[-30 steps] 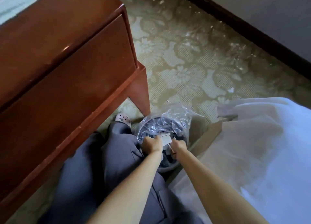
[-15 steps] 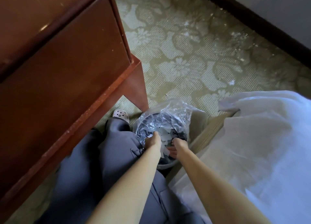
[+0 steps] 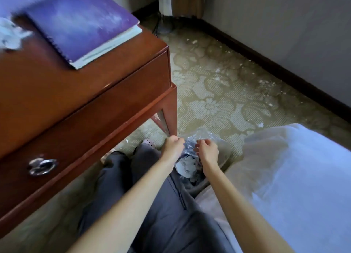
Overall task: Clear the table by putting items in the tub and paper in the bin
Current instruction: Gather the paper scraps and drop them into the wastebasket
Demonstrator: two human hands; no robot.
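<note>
A small bin (image 3: pixel 223 158) lined with a clear plastic bag (image 3: pixel 204 136) stands on the carpet between my knee and the bed. Torn white paper (image 3: pixel 185 166) lies inside it. Both hands hover just above the bin. My left hand (image 3: pixel 172 145) is curled closed near the table leg, with nothing visible in it. My right hand (image 3: pixel 207 151) is over the liner, fingers loosely bent and apart, holding nothing. On the wooden table (image 3: pixel 91 93) lie a purple spiral notebook (image 3: pixel 81 22) and crumpled white paper (image 3: pixel 9 34) at the far left edge.
The table has a drawer with a metal pull (image 3: pixel 41 166). A bed with a white cover (image 3: pixel 294 167) fills the right side. Patterned carpet (image 3: pixel 218 93) with white scraps runs to a dark skirting board and grey wall.
The white paper piece held between both hands has dropped into the bin. Both hands have risen above the liner. The view has tilted up, showing the table top.
</note>
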